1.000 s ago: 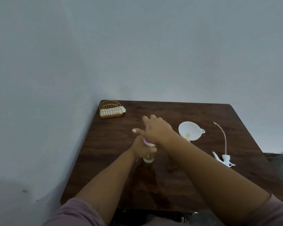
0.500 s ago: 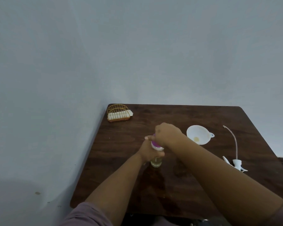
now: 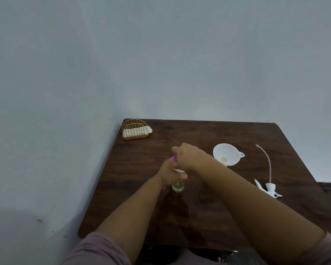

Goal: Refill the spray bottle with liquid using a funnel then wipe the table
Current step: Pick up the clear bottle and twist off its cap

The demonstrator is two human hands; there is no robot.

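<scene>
A small clear bottle (image 3: pixel 178 186) with yellowish liquid stands upright mid-table. My left hand (image 3: pixel 169 174) grips its upper body. My right hand (image 3: pixel 187 157) closes over its top, fingers curled round a purple cap (image 3: pixel 174 158) of which only an edge shows. A white funnel (image 3: pixel 226 154) lies on its side to the right, with a yellowish residue inside. Farther right lies the white spray head (image 3: pixel 268 188) with its long dip tube (image 3: pixel 268 162), detached from any bottle.
The dark wooden table (image 3: pixel 237 134) stands in a corner against grey walls. A gold wire holder (image 3: pixel 135 129) with white napkins sits at the back left corner. My feet show below the table's near edge.
My right hand has curled down tighter onto the purple cap while the left keeps hold of the bottle. The view has tilted upward, so the table sits lower in frame.
</scene>
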